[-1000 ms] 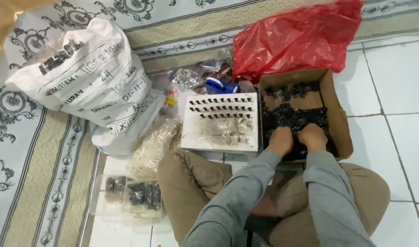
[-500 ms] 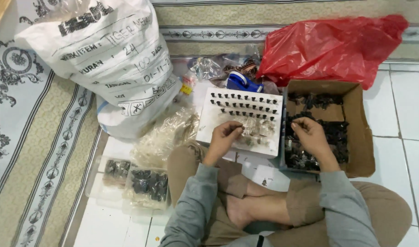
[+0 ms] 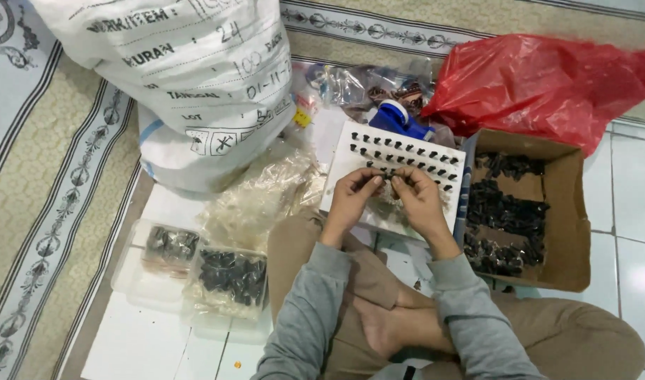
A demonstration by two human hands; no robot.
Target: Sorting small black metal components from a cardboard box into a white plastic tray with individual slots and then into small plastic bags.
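- Piecework on the floor of a home: a person sits cross-legged on pale glazed floor tiles (image 3: 639,246) beside a patterned woven beige carpet (image 3: 48,204).
- Around them: a large white printed woven sack (image 3: 189,84), a brown cardboard box of small black parts (image 3: 569,232), clear plastic tubs (image 3: 224,281).

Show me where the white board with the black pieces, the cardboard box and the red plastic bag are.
white board (image 3: 351,144), head view, bare upper left corner.
cardboard box (image 3: 570,232), head view, right wall.
red plastic bag (image 3: 541,88), head view, middle of its crumpled surface.
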